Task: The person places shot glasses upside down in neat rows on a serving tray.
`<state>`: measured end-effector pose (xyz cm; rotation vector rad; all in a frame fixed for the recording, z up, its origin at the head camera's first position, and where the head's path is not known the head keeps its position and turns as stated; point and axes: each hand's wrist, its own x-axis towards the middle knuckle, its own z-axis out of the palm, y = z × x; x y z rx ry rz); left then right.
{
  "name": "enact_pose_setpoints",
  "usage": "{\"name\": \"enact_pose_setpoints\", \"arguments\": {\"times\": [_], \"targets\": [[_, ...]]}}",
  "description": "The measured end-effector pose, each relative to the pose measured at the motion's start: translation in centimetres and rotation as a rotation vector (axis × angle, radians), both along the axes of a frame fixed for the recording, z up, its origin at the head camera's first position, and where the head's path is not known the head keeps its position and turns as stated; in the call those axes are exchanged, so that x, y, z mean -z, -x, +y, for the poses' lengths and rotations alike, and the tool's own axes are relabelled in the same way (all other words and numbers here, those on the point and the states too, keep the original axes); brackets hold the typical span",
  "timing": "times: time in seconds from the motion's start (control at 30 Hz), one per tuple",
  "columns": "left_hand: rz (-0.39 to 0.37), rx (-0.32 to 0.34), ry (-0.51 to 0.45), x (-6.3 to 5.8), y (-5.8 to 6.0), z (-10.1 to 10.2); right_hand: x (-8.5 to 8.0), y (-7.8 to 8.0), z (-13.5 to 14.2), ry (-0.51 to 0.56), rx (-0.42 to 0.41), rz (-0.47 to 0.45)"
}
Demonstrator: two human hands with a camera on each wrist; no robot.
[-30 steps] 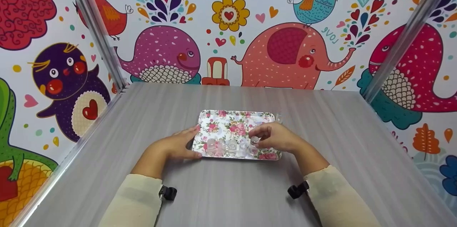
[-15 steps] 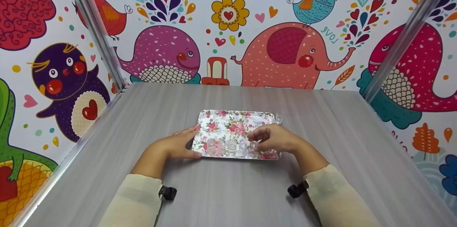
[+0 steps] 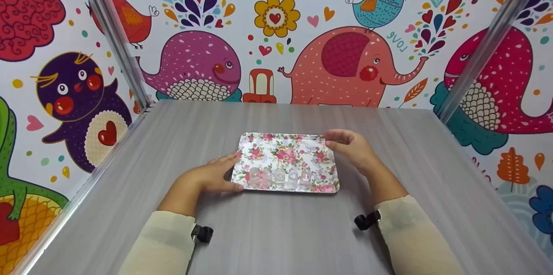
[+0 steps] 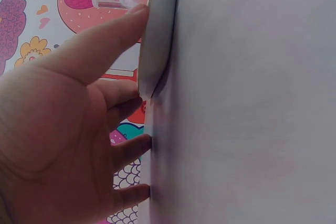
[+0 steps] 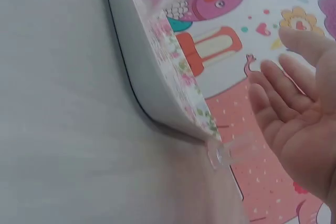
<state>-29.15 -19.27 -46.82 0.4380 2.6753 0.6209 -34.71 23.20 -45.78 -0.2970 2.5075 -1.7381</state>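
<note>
A floral tray [image 3: 281, 145] lies on the table, with several small clear glasses [image 3: 280, 176] in a row along its near side. My left hand [image 3: 211, 175] rests at the tray's near left corner. In the left wrist view its straight thumb touches the rim, the index fingertip is at the tray's edge, and the other fingertips meet the table. Near the far right corner is my right hand [image 3: 352, 149], fingers loosely bent and apart from the thumb, holding nothing. Beside that corner, outside the tray, stands another clear glass [image 5: 220, 153], hidden in the head view.
The grey wood-grain table [image 3: 276, 231] extends around the tray on all sides. Printed panels with cartoon animals [image 3: 345, 67] close off the back and both sides, joined by metal posts [image 3: 114, 37]. A black wrist camera [image 3: 203, 234] sits on the left sleeve, and another on the right.
My right hand has let go of the rightmost glass in the tray's row and moved away to the far right corner. My left hand stays put.
</note>
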Motion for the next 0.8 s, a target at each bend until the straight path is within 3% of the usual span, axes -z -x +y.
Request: {"name": "enact_pose_setpoints", "arguments": {"times": [0.33,0.67,0.8], "targets": [[-0.007,-0.003,-0.008,0.1,0.0,-0.1,0.9,1.0,2.1,0.073,0.169,0.015],[-0.009,-0.005,0.003,0.1,0.1,-0.1,2.1,1.9,3.2,0.137,0.218,-0.063],[-0.012,-0.008,-0.004,0.0,0.0,-0.1,2.7,2.2,3.3,0.148,0.185,-0.100]]}}
